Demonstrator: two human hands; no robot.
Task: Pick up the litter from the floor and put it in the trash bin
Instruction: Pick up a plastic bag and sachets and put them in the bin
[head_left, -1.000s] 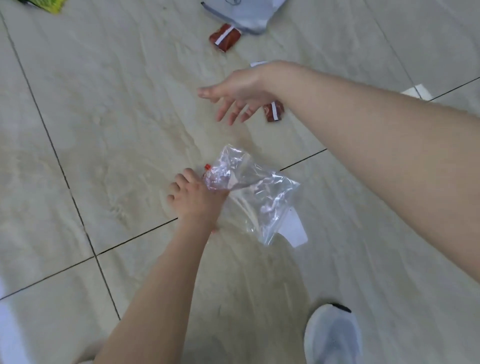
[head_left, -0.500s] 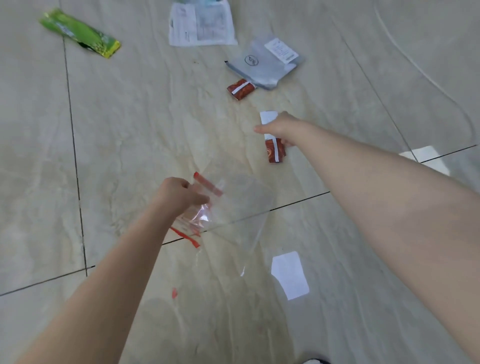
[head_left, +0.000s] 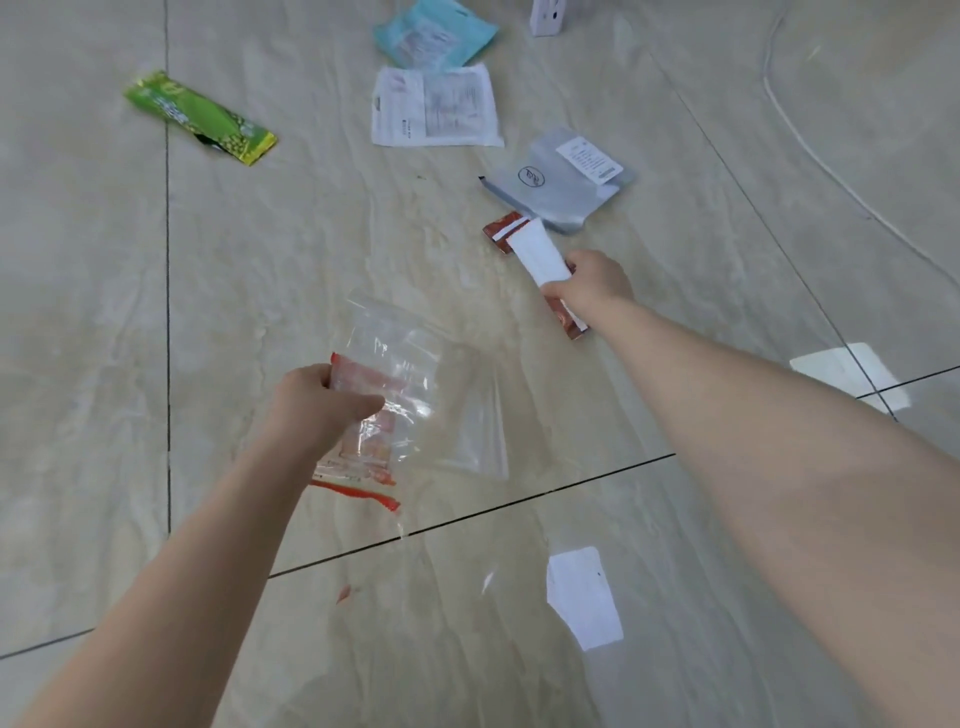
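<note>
Head view showed left hand (head_left: 317, 405) gripping a clear bag (head_left: 415, 395), right hand (head_left: 592, 286) clutching a white paper strip (head_left: 540, 254) and brown sachet (head_left: 569, 322); firm grips would prevent drops.

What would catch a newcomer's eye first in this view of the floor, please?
Two bare arms reach in: the left hand holds a clear plastic bag with red trim at centre, and the right hand grips a white slip and a red wrapper. Beyond them, a bright green wrapper lies upper left on the pale tiled floor.
</note>
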